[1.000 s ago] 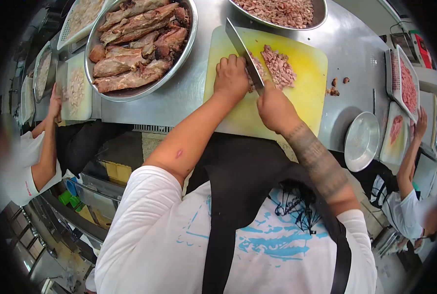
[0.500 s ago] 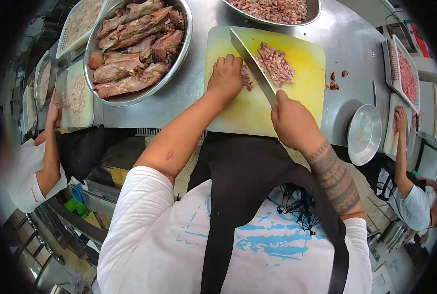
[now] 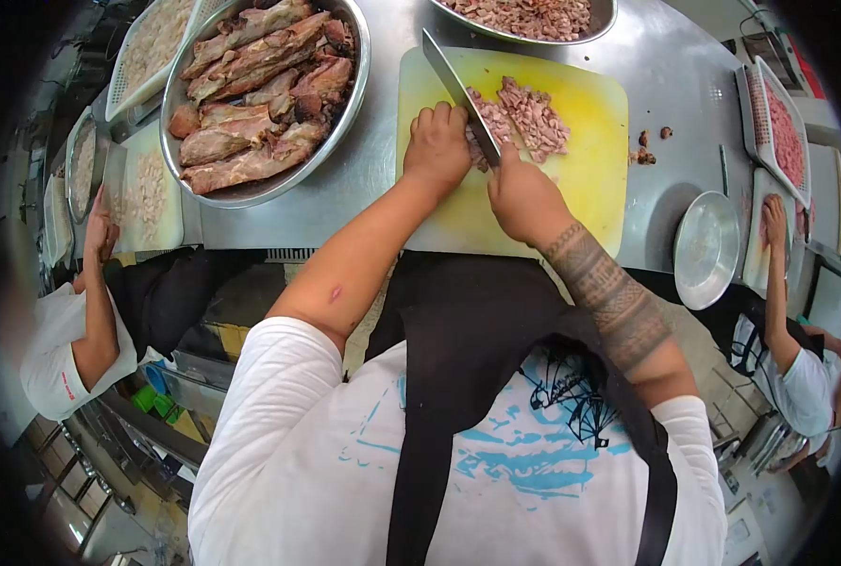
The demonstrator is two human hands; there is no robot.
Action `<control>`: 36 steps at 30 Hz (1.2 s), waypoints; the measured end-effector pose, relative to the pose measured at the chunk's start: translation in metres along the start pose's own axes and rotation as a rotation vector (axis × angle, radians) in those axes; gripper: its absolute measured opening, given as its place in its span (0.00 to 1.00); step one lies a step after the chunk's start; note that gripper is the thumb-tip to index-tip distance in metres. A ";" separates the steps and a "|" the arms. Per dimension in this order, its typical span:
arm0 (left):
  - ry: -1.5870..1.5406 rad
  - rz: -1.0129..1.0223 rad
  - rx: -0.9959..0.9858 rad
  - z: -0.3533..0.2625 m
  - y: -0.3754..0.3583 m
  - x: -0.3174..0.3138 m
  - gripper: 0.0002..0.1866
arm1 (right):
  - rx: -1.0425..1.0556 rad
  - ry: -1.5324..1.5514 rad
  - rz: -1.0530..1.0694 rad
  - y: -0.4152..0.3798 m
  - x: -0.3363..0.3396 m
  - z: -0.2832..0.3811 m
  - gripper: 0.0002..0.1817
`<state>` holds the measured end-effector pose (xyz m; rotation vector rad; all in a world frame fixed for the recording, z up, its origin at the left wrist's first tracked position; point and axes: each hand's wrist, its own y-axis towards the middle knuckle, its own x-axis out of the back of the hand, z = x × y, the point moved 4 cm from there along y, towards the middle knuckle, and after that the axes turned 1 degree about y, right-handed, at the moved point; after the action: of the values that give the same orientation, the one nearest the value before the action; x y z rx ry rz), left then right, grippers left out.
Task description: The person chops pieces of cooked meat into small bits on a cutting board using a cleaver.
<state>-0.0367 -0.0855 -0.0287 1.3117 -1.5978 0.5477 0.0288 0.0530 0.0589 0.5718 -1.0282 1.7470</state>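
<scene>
My right hand grips the handle of a long kitchen knife, its blade slanting up and left over the cutting board. Close against the blade's left side, my left hand is closed with fingers curled down over meat, mostly hidden under them. Small pieces of chopped meat lie on the board right of the blade, some right up against it. The board is pale with a yellow-stained surface.
Large cooked meat pieces fill a steel bowl at left. Diced meat sits in another bowl at the far edge. A metal pan and small scraps lie right. Co-workers' hands work on both sides.
The knife and my right hand have moved left, close to my left hand. More cut meat now shows beside the blade. My left hand has barely shifted.
</scene>
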 end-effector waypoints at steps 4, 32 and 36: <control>0.044 0.011 0.017 0.000 0.005 0.004 0.11 | 0.031 0.015 -0.042 -0.001 0.030 0.017 0.15; -0.027 0.105 -0.043 0.010 -0.002 0.012 0.13 | -0.070 -0.037 -0.022 -0.020 0.025 0.030 0.17; -0.012 0.057 -0.049 0.011 -0.001 0.008 0.13 | -0.018 -0.002 -0.044 0.006 -0.005 0.015 0.15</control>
<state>-0.0396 -0.0987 -0.0263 1.2385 -1.6526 0.5326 0.0239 0.0366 0.0612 0.5805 -1.0246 1.6975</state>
